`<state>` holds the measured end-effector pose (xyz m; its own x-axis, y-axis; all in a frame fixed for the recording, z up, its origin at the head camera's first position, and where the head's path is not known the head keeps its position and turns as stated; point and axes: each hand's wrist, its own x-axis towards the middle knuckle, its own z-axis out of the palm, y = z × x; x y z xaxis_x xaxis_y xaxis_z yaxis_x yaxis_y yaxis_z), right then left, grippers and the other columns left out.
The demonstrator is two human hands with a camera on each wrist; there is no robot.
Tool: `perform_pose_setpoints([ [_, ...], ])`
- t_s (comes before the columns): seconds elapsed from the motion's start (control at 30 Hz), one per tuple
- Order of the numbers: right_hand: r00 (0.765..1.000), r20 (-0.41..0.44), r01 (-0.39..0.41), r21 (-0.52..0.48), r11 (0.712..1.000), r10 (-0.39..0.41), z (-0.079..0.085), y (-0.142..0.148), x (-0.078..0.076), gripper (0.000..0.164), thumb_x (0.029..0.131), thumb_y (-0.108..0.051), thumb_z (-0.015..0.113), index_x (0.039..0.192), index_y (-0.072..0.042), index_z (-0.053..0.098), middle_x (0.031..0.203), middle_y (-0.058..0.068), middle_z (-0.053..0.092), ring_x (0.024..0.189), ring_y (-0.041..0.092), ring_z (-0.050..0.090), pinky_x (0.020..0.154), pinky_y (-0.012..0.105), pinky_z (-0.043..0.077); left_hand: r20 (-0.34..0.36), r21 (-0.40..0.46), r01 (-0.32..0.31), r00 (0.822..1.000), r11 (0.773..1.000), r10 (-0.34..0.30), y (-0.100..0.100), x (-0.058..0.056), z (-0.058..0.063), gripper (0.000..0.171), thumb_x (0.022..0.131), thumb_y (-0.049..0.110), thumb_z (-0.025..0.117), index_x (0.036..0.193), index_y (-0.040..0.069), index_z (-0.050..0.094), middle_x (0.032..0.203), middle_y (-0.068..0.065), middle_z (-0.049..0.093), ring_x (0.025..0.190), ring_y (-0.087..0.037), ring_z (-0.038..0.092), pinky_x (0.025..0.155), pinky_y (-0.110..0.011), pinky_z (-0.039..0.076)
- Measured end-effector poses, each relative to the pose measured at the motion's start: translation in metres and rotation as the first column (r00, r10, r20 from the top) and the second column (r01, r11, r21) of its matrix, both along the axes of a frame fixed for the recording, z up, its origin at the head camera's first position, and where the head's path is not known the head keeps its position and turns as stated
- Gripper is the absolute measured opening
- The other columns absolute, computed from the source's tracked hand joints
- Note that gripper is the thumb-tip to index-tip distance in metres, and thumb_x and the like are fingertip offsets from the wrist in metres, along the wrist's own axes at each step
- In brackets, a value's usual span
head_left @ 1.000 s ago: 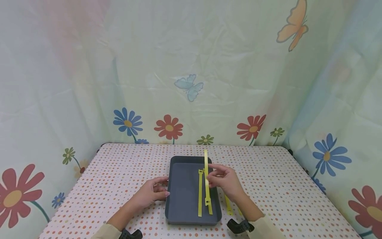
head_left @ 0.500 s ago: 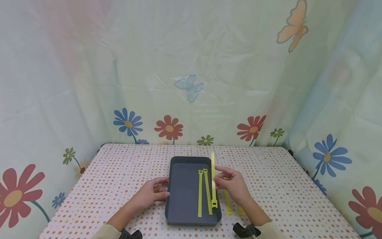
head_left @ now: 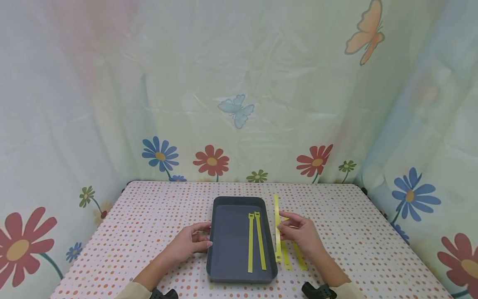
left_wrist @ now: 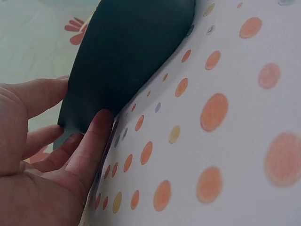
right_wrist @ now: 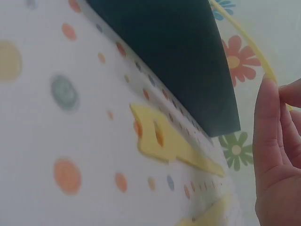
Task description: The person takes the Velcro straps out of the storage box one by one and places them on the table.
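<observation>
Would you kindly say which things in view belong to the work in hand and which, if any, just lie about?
Seemingly the job: gray tray; yellow strap in the right hand; two straps inside the tray; two straps lying right of it.
Seemingly just surroundings: dotted table; flowered backdrop.

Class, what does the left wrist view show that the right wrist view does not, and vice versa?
Only the left wrist view: the left hand, touching the dark tray.
Only the right wrist view: the right hand, pinching a yellow strap, and two more straps on the dotted tabletop.
Both: the tray, the tabletop and the flowered backdrop.
</observation>
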<state>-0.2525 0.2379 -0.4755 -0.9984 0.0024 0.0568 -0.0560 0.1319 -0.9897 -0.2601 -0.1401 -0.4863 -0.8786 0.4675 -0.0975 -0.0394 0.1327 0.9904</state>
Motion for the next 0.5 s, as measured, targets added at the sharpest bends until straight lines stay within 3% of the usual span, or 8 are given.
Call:
perform_pose_setpoints([
  [0.5, 0.997, 0.057, 0.056, 0.063, 0.996, -0.059, -0.006, 0.025, -0.002, 0.050, 0.092, -0.002, 0.072, 0.140, 0.001, 0.059, 0.095, 0.009, 0.072, 0.076, 0.016, 0.073, 0.070, 0.031, 0.065, -0.017, -0.018, -0.014, 1.000, 1.000, 0.014, 0.001, 0.001, 0.000, 0.072, 0.093, 0.012, 0.076, 0.153, -0.003, 0.040, 0.142, -0.024, 0.053, 0.100, -0.016, 0.069, 0.083, -0.030, 0.063],
])
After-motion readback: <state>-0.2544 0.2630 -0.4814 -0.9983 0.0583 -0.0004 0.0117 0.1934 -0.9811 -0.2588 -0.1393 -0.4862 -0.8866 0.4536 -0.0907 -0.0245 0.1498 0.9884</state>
